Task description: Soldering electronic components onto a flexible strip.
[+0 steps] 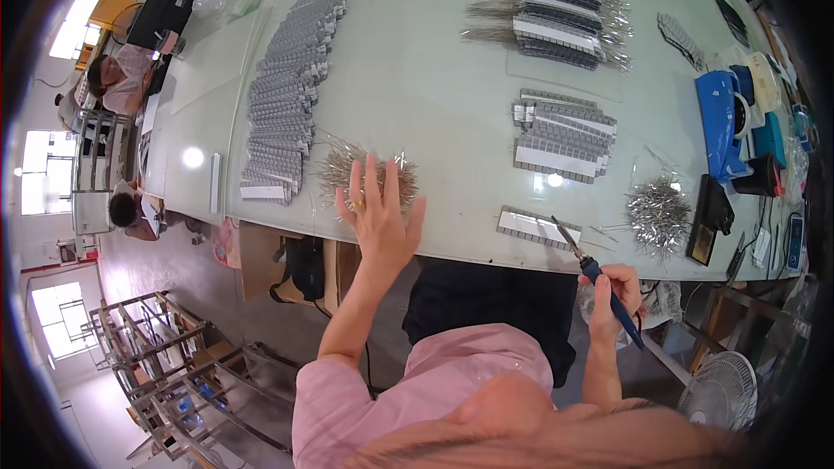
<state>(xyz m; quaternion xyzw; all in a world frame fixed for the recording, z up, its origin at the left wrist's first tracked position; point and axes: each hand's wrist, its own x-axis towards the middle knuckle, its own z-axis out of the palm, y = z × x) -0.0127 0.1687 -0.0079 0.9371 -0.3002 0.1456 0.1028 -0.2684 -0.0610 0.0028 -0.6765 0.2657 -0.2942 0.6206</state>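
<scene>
My left hand [380, 213], fingers spread, lies over a heap of thin metal wire pieces [340, 172] near the table's front edge. In my right hand [617, 288] is a soldering iron [618, 304] with a blue handle. Its metal tip points up and left, at a single white-and-grey segmented strip [526, 224] near the edge. Whether the tip touches the strip, I cannot tell. Right of the strip sits a second heap of shiny wire pieces [658, 215].
Overlapping grey segmented strips [282, 95] form a long row at left. More strips [565, 135] are stacked right of centre, with wired strips [560, 17] behind. A blue tape dispenser [719, 122] and a black box [711, 221] stand at right. A fan [719, 391] is below.
</scene>
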